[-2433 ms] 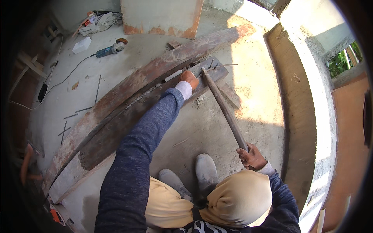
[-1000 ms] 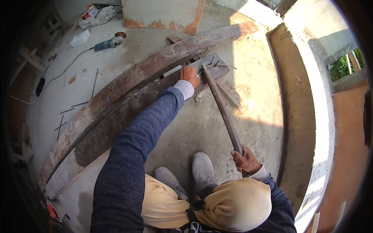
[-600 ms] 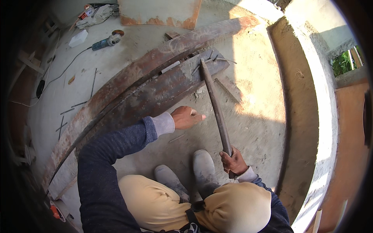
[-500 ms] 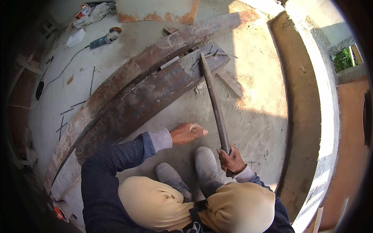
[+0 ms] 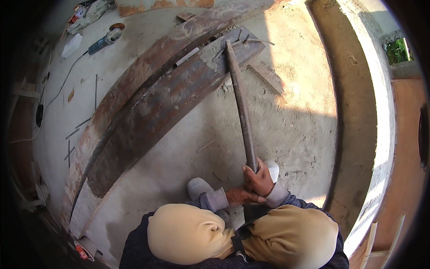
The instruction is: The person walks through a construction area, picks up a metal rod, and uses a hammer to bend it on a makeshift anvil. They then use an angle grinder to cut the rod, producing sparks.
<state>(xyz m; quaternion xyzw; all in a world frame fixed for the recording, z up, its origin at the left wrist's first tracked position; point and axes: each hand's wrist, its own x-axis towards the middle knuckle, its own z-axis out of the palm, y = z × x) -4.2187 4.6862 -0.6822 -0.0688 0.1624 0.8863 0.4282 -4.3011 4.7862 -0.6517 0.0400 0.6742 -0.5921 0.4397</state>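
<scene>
Both hands clamp the long rusty iron bar's [image 5: 242, 105] near end: your right hand [image 5: 259, 178] topmost, left hand [image 5: 242, 196] just below (fingers wrapped); its shaft runs away to the rusted curved steel plate [image 5: 152, 121].

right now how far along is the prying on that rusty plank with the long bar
Done: the long bar is set with its far tip at the end of the rusty plank, beside bent nails. In hand: the right hand and left hand both grip the bar's near end. Left: the plank lies flat on the concrete floor, not visibly lifted.
</scene>
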